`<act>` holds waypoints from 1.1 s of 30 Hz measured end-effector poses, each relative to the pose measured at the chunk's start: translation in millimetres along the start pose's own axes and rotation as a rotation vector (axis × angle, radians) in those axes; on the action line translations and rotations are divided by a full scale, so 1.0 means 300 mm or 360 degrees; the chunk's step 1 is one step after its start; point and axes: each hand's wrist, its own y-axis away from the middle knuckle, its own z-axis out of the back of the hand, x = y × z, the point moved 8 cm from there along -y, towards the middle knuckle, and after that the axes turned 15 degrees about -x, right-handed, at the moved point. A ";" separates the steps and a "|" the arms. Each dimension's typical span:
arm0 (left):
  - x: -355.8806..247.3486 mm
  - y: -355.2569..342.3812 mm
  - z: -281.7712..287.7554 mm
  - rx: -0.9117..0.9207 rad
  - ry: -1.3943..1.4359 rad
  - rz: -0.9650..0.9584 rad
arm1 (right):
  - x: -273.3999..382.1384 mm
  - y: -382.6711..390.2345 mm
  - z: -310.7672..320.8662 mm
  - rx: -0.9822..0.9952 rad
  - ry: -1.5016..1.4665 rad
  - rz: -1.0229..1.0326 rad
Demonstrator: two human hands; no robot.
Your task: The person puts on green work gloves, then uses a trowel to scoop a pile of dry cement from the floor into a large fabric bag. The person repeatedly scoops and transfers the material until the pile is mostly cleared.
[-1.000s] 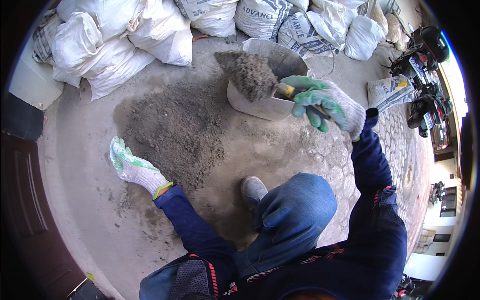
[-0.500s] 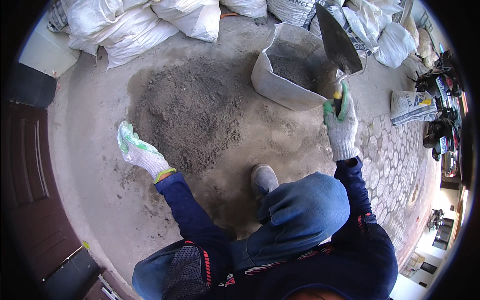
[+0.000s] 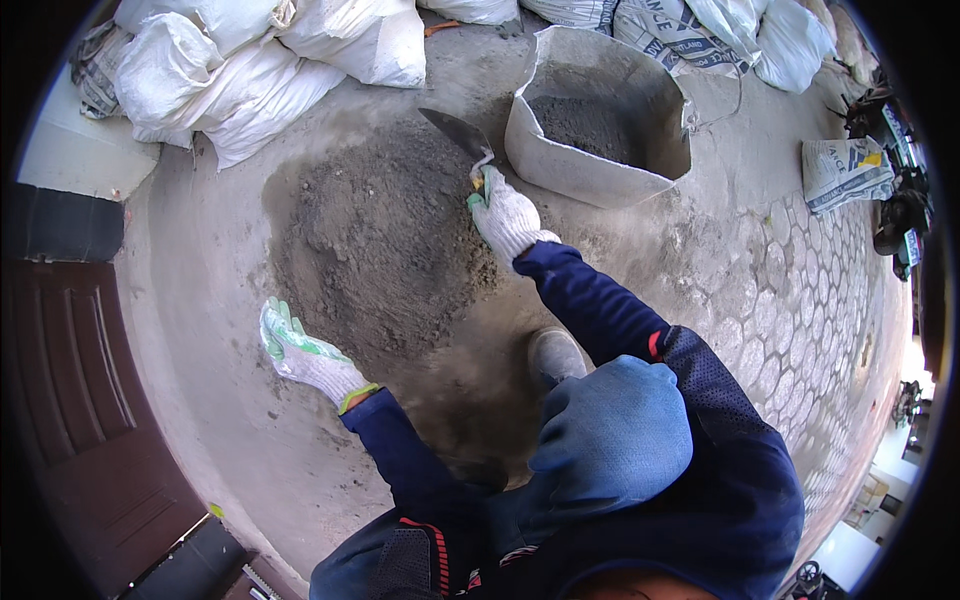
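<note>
A trowel (image 3: 457,133) with a pointed dark blade is gripped in my right hand (image 3: 505,213), which wears a white knit glove with green on it. Its blade reaches over the upper right part of a grey pile of sand-like mix (image 3: 375,235) on the ground. At the pile's lower left, my left hand (image 3: 310,348), gloved the same way, is held with its fingers stretched out and nothing in them. Just right of the trowel stands a cut-open whitish tub (image 3: 590,180) with more grey mix (image 3: 585,128) inside.
Stuffed white sacks (image 3: 250,105) line the far side, with printed bags (image 3: 670,40) behind the tub. Another bag (image 3: 845,175) stands at the right beside parked motorcycles (image 3: 905,210). Hexagonal paving (image 3: 800,300) covers the right. A brown door (image 3: 70,370) is at the left; my boot (image 3: 556,356) is near the pile.
My right hand has swung the trowel left, from above the tub to the pile's upper edge. My left hand stays open, slightly lower and further right in the picture. The view has shifted somewhat.
</note>
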 end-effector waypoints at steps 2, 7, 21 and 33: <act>0.015 0.006 0.013 -0.0014 0.0062 0.0073 | 0.006 -0.074 -0.032 -0.0128 0.0089 0.0059; 0.020 0.021 0.000 0.0041 0.0013 0.0054 | -0.054 -0.153 -0.124 -0.0100 0.0137 -0.0045; 0.048 0.030 -0.114 0.0034 0.0126 0.0150 | -0.095 0.375 0.080 0.0538 -0.0077 0.0004; 0.330 -0.064 0.098 -0.0267 -0.0228 0.0182 | -0.528 0.429 0.592 0.0686 -0.0105 -0.1410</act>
